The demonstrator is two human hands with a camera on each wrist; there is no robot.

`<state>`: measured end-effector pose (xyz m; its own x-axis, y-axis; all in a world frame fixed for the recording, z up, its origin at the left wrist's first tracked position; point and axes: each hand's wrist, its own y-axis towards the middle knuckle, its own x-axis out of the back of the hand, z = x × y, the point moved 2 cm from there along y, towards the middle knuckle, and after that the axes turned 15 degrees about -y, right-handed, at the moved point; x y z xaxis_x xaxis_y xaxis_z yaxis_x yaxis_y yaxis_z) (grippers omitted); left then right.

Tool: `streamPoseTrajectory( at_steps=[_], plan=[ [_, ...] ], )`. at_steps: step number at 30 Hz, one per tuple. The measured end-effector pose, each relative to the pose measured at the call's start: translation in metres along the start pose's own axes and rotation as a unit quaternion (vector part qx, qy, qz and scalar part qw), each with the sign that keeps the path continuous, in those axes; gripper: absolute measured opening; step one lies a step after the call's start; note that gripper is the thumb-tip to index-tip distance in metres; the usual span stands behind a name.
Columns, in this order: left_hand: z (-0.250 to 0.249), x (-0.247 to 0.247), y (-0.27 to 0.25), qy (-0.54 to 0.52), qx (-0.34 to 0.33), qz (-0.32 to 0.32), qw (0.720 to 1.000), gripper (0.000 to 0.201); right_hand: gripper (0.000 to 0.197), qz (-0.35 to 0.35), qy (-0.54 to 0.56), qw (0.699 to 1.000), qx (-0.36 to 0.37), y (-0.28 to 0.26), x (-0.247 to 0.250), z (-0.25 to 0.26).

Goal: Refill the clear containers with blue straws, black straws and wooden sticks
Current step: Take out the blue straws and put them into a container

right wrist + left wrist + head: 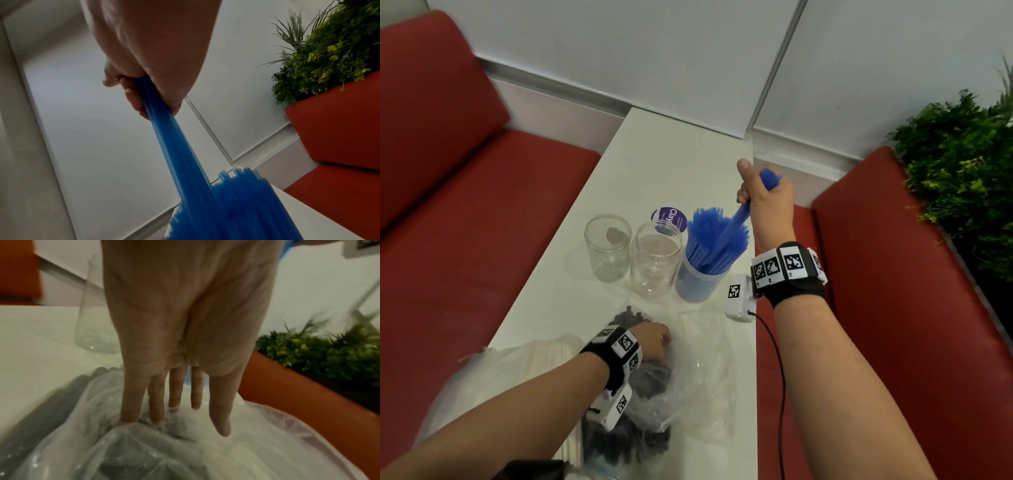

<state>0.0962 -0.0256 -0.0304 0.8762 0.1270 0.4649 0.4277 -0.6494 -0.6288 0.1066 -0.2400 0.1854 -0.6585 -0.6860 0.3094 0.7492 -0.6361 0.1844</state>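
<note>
Right hand [767, 198] fisted round a bunch of blue straws [739, 219], thumb up. Bunch axis slants down-left from the fist; its lower end looks in or at the mouth of the right jar [702, 281], already packed with blue. Left hand [654, 342], fingers straight, presses the bag [688, 377] of black straws [633, 318]. Nearer the two empty jars [654, 263], so it's the likely feeder there. Sticks [551, 356] lie bagged at left.

Head view: from above, angled forward and down over the white table [654, 164], both forearms in frame. Left wrist: close along the palm, low over plastic bags [205, 451]. Right wrist: close, tilted upward. Shared everywhere: green plant [962, 164].
</note>
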Motion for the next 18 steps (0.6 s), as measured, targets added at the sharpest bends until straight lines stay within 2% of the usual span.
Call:
streamPoseTrajectory(
  at_steps=[4,9,12,15,18],
  plan=[
    [-0.002,-0.011,0.007,0.083,-0.007,0.036,0.996,0.059,0.04,0.001,-0.015,1.0,0.005,-0.006,-0.016,-0.017],
    [-0.001,-0.012,0.012,0.113,-0.022,0.03,0.993,0.056,0.042,0.014,-0.048,0.998,-0.037,-0.024,-0.034,-0.059],
    [-0.001,-0.012,0.01,0.126,-0.035,0.021,0.991,0.054,0.033,0.004,-0.059,0.996,-0.068,-0.03,-0.037,-0.076],
    [-0.005,-0.012,0.008,0.164,-0.046,0.015,0.985,0.049,0.015,-0.038,-0.085,0.995,-0.027,-0.027,-0.033,-0.068],
    [-0.009,-0.012,0.004,0.229,-0.06,0.017,0.972,0.039,0.014,-0.122,-0.109,0.986,0.04,-0.026,-0.028,-0.054]
  ],
)
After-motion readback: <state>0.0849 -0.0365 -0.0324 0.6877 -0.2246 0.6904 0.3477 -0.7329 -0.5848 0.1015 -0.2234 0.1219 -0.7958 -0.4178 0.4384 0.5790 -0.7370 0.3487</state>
